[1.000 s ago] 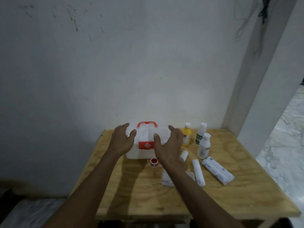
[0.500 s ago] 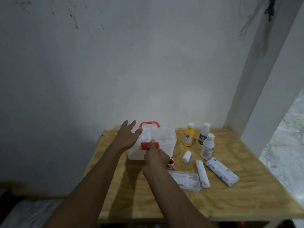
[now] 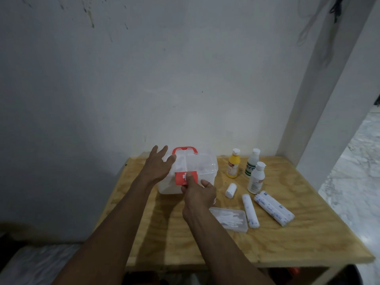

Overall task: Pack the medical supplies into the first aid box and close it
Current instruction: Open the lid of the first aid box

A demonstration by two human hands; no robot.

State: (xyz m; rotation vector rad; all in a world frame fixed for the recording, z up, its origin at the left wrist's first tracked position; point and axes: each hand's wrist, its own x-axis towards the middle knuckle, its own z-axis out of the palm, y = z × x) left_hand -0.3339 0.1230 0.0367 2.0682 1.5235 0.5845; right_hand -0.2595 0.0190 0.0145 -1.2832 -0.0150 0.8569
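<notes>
The first aid box [image 3: 203, 171], a translucent case with a red handle, is sitting closed at the back of the wooden bench [image 3: 308, 239], close to the wall. The left hand [image 3: 157, 166] is lying flat with fingers spread against the box's left side, gripping nothing. The right hand [image 3: 198, 193] is pinching the red latch [image 3: 181, 177] on the front, thumb pressing on it. To the right, three bottles [image 3: 256, 177] are standing upright, while rolled bandages [image 3: 273, 210] and a clear case of swabs [image 3: 232, 220] are lying loose on the bench, still unpacked.
</notes>
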